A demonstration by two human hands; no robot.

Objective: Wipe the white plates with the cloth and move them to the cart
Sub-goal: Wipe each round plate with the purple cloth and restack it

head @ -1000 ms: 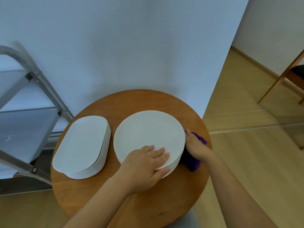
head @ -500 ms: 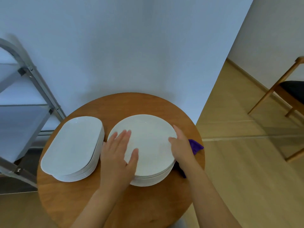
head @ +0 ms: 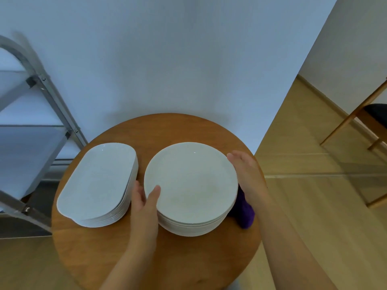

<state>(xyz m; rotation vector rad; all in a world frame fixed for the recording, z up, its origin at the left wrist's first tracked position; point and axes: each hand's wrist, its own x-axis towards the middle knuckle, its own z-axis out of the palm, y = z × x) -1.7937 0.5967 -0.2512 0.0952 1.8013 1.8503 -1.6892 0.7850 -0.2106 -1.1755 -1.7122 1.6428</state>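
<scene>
A stack of round white ceramic plates sits right of centre on the round wooden table, directly between the hands. The left hand grips the top plate's left rim, thumb on the face; the right hand, fingers straight, presses its right rim. Being round, the plate has no long axis. The purple cloth lies at the table's right edge, under the right wrist. Half a second earlier both hands lay further onto the plate's face. The metal cart stands left.

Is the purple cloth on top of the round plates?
No, the purple cloth lies on the table beside the round plates, under the right hand.
</scene>
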